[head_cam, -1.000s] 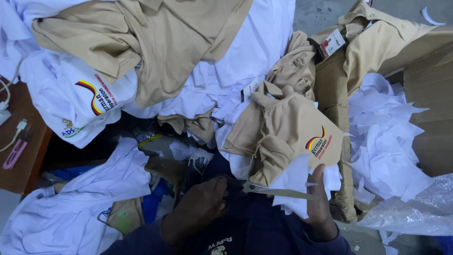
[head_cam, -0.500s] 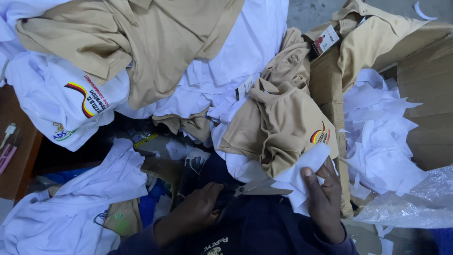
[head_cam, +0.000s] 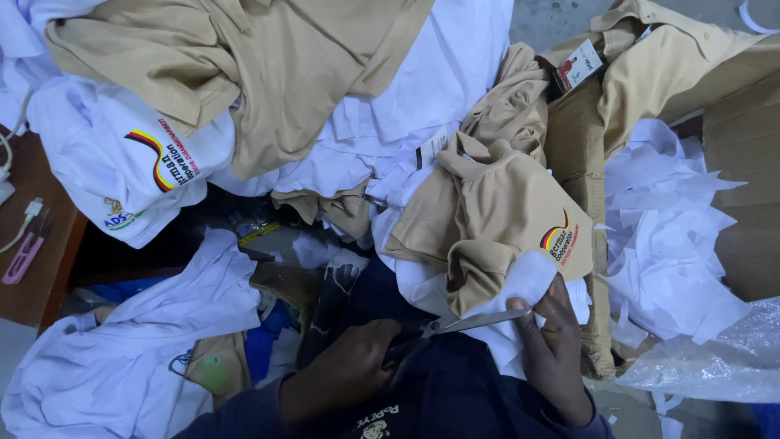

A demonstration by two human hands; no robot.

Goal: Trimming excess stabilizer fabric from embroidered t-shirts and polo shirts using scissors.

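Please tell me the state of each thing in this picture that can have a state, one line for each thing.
Scissors: blades almost shut, at the white backing.
Left hand: closed on the scissors handles.
Right hand: pinching the white backing.
Tan shirt: crumpled, logo up.
White shirt: spread, logo up.
Cardboard box: open, with white scraps in it.
Tag: attached to a tan shirt.

dim cool light, soft shadows, slight blur
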